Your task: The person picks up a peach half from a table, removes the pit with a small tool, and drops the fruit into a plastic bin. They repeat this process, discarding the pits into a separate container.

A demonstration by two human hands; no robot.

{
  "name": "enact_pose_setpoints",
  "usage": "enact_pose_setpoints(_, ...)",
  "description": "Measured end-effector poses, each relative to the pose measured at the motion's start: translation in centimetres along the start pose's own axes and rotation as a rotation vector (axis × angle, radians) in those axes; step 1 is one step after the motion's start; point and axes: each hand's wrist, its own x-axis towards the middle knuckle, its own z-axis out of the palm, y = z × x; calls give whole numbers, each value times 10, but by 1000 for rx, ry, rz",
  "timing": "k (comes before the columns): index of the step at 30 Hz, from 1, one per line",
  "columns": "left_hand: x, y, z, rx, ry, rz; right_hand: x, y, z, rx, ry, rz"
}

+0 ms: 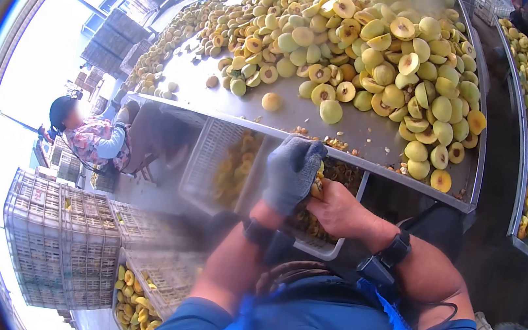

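Note:
My left hand (292,174), in a grey glove, is closed around a yellow fruit piece (319,180) just below the metal table's front edge. My right hand (336,208), bare, is closed against the same piece from the right. The fingers hide most of the fruit, and no tool can be made out. Below both hands sits a white crate (326,249) with dark and yellowish scraps in it. Halved yellow-green fruits (383,54) are heaped on the metal table (219,103), many showing brown centres.
At the left, a blurred crate (202,157) holds yellow fruit. Stacked crates (60,239) stand at the lower left, with a crate of fruit (132,300) beside them. A person (92,137) sits at the table's left. Another fruit-covered table (512,129) runs along the right.

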Motion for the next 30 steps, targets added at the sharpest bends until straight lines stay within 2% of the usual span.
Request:
enact_pose_setpoints(1,2,-3,-1,96,-30,98,6,-15,0,-18,-9,23)
enact_pose_setpoints(2,1,-2,-1,33,-32,36,1,-36,-14,48,-111,258)
enact_pose_setpoints(4,-1,6,-1,-96,-38,-88,-2,-45,-14,55,-155,398)
enact_pose_setpoints(6,-3,7,-1,-137,-16,-109,-3,-23,1,-68,-45,201)
enact_pose_setpoints(8,-9,6,-2,-204,15,-157,-7,-23,-10,22,-208,256)
enact_pose_setpoints(10,-13,-2,-3,-304,51,-221,-5,-39,-13,55,-253,328)
enact_pose_setpoints(12,-18,-15,-3,-51,64,-61,0,-57,-8,24,-191,419)
enact_pose_setpoints(13,-18,-16,-2,75,75,20,0,-48,-2,-77,-84,253)
enact_pose_setpoints(15,-16,-12,1,-17,91,-69,-4,-19,17,-263,144,-74)
enact_pose_setpoints(16,-18,-8,1,-61,104,-118,-4,-11,13,-174,46,-63)
enact_pose_setpoints(17,-19,-3,-3,-162,105,-195,-3,-4,9,-86,-50,-44)
enact_pose_setpoints(19,-17,4,-10,-373,102,-334,-3,-20,-3,85,-206,173)
enact_pose_setpoints(22,-20,11,-15,-422,98,-336,-2,-37,-5,310,-280,449)
enact_pose_setpoints(23,-19,13,-16,-432,92,-346,-1,-36,-2,276,-255,432)
enact_pose_setpoints(24,-20,11,-17,-351,70,-277,-1,-34,0,242,-229,416)
enact_pose_setpoints(26,-23,5,-16,-195,30,-141,-6,-22,14,-13,-116,206)
enact_pose_setpoints(29,-15,-9,-13,174,42,238,-8,-14,23,-212,20,96)
enact_pose_setpoints(30,-20,-4,-14,-214,28,-193,-5,4,15,-69,-135,64)
